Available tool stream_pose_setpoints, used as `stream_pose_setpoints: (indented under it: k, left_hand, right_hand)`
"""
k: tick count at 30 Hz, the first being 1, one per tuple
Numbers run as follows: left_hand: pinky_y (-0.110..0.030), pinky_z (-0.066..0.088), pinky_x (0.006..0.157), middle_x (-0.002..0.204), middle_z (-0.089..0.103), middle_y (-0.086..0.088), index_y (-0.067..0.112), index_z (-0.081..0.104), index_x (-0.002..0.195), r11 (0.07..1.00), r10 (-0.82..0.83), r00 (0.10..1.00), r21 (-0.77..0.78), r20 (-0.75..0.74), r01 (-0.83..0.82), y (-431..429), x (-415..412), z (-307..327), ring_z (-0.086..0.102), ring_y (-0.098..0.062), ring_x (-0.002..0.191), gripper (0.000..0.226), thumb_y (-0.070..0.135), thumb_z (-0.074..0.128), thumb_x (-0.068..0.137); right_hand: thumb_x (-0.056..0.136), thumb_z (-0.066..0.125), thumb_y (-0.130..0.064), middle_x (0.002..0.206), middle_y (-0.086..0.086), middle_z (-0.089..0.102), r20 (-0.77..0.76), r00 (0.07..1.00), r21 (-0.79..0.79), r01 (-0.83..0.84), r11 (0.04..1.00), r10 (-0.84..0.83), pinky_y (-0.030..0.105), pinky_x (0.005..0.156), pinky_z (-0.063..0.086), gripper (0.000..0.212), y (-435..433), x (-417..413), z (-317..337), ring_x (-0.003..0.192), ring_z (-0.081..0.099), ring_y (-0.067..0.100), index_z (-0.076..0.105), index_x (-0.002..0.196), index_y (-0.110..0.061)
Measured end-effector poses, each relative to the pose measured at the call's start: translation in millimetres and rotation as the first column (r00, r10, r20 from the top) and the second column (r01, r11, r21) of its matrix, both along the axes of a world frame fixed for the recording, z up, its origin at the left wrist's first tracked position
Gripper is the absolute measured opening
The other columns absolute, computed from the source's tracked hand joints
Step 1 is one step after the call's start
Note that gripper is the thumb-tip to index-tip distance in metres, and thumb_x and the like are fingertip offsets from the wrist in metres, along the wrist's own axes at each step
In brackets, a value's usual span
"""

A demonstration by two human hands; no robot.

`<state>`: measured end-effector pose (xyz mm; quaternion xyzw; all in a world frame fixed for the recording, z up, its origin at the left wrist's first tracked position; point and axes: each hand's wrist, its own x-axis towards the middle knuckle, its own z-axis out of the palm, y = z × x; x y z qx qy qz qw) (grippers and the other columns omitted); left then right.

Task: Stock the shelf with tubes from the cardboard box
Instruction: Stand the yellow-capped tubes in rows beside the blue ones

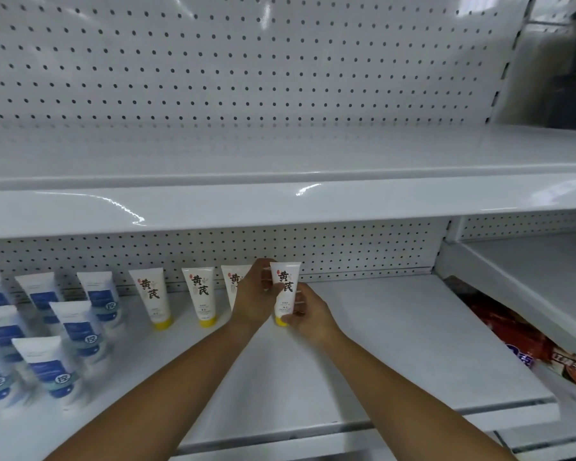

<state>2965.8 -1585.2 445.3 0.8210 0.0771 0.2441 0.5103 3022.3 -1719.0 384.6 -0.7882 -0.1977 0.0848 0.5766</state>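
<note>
White shelf (396, 327), pegboard back. We hold tube (285, 284) upright, cap down, at right end of row (202, 294). Left hand (251, 294) pinches its side, right hand (310, 314) grips near cap. Can't tell if it's touching down yet.

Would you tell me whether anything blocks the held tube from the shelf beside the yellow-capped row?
Nothing visible: the tube, held by left hand and right hand, is over bare shelf beside the row.

The white lower shelf (396, 344) carries blue-labelled tubes (77, 331) cap-down at its left; beside them, yellow-capped tubes (202, 294) stand along its back. A white upper shelf (280, 151) sits above.
</note>
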Motion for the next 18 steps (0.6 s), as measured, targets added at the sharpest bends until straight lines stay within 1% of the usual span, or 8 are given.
stream_pose_setpoints:
  k: [2,4,6,7,11,15,16,18]
  left_hand:
    - [-0.005,0.045,0.066,0.089,0.067,0.011,0.021,0.057,0.108,1.000,0.009,1.000,0.001,-0.002,-0.009,0,2,-2,0.062,0.005,0.082,0.037,0.000,0.071,0.081]
    - [-0.006,0.046,0.067,0.091,0.067,0.010,0.022,0.057,0.108,1.000,0.013,1.000,-0.009,-0.011,-0.013,1,4,-4,0.063,0.001,0.083,0.037,0.001,0.071,0.081]
    - [-0.012,0.048,0.072,0.093,0.068,0.008,0.023,0.058,0.108,1.000,0.020,1.000,-0.006,-0.023,-0.020,2,4,-6,0.065,-0.004,0.085,0.037,0.002,0.072,0.081]
    - [-0.015,0.049,0.074,0.093,0.069,0.008,0.023,0.058,0.108,1.000,0.023,0.999,0.001,-0.026,-0.023,2,4,-7,0.065,-0.005,0.086,0.036,0.002,0.072,0.081]
    - [-0.019,0.051,0.076,0.088,0.067,0.014,0.025,0.058,0.105,0.999,0.032,0.999,0.000,-0.037,-0.032,0,5,-9,0.065,-0.006,0.085,0.035,0.003,0.071,0.082]
    - [-0.031,0.055,0.083,0.095,0.068,0.006,0.021,0.058,0.110,0.999,0.037,0.998,0.000,-0.041,-0.037,-2,9,-10,0.066,-0.012,0.090,0.035,0.003,0.070,0.082]
    - [-0.032,0.055,0.084,0.097,0.069,0.004,0.020,0.058,0.111,0.999,0.039,0.998,0.000,-0.039,-0.039,-4,10,-10,0.066,-0.013,0.091,0.035,0.004,0.069,0.083]
    - [-0.030,0.054,0.084,0.102,0.070,0.001,0.018,0.058,0.114,0.999,0.054,0.998,0.010,-0.042,-0.053,-4,13,-10,0.066,-0.014,0.093,0.035,0.005,0.069,0.084]
  right_hand:
    - [0.073,0.076,0.004,0.108,-0.003,0.067,-0.001,1.000,-0.007,-0.006,1.000,0.006,0.029,0.089,0.055,0.058,2,3,-2,0.096,0.066,0.009,0.057,0.119,-0.025]
    - [0.074,0.076,0.005,0.108,-0.003,0.066,0.000,1.000,-0.014,-0.017,1.000,0.017,0.022,0.085,0.054,0.058,3,5,-3,0.095,0.065,0.007,0.056,0.120,-0.025]
    - [0.075,0.074,0.005,0.106,-0.007,0.065,-0.003,1.000,-0.017,-0.027,0.999,0.027,0.016,0.080,0.053,0.058,4,7,-6,0.094,0.064,0.003,0.056,0.122,-0.023]
    - [0.075,0.074,0.006,0.105,-0.008,0.065,-0.008,1.000,-0.017,-0.030,0.999,0.029,0.016,0.079,0.053,0.057,5,7,-8,0.094,0.065,0.002,0.057,0.122,-0.023]
    - [0.074,0.073,0.004,0.105,-0.004,0.068,-0.012,1.000,0.008,-0.010,1.000,0.010,0.025,0.083,0.057,0.056,7,13,-16,0.093,0.068,0.007,0.059,0.120,-0.026]
    - [0.071,0.073,0.003,0.102,-0.006,0.069,-0.044,0.999,0.037,0.014,0.999,-0.013,0.034,0.088,0.057,0.057,7,18,-21,0.093,0.068,0.011,0.061,0.116,-0.030]
    - [0.071,0.074,0.003,0.103,-0.005,0.069,-0.045,0.999,0.044,0.015,0.999,-0.014,0.034,0.088,0.057,0.057,6,19,-22,0.094,0.068,0.012,0.061,0.116,-0.030]
    - [0.073,0.074,0.004,0.106,-0.004,0.068,-0.024,1.000,0.033,0.004,0.999,-0.003,0.029,0.087,0.057,0.057,8,19,-22,0.096,0.067,0.010,0.059,0.119,-0.028]
